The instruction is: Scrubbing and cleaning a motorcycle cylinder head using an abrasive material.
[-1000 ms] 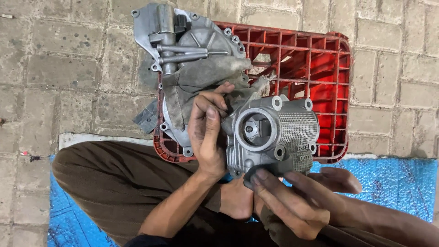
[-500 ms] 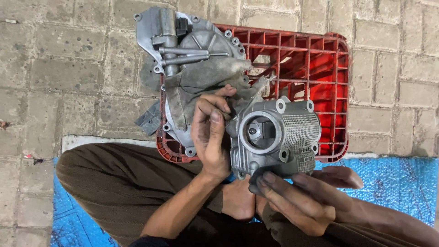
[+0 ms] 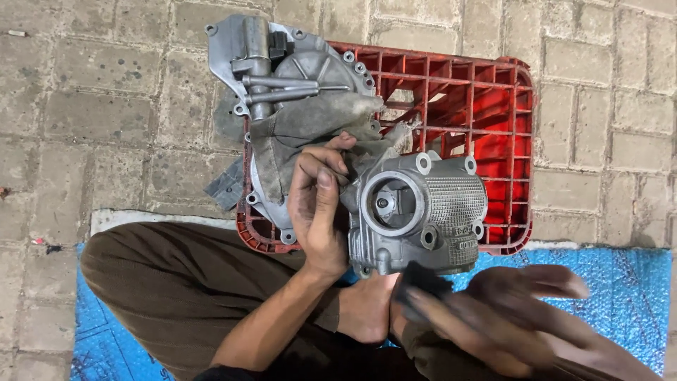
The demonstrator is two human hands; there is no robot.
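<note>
A grey cast-metal engine part (image 3: 423, 212) with a round bore and ribbed face rests against the red crate (image 3: 493, 127). My left hand (image 3: 317, 208) grips its left side, fingers curled over the top edge. My right hand (image 3: 493, 310) is blurred with motion just below the part's lower edge. It pinches a small dark pad (image 3: 417, 276) at the fingertips. Behind the left hand lies a larger grey metal cover (image 3: 282, 77) with a dirty cloth (image 3: 310, 123) draped over it.
The red plastic crate stands on a paved brick floor (image 3: 106, 106). A blue mat (image 3: 620, 282) lies under my legs. My brown trouser leg (image 3: 176, 282) and a bare foot (image 3: 363, 310) sit below the part.
My right hand has slid down and to the right from the part's lower edge and is now blurred. The left hand keeps its grip, and the part has barely shifted.
</note>
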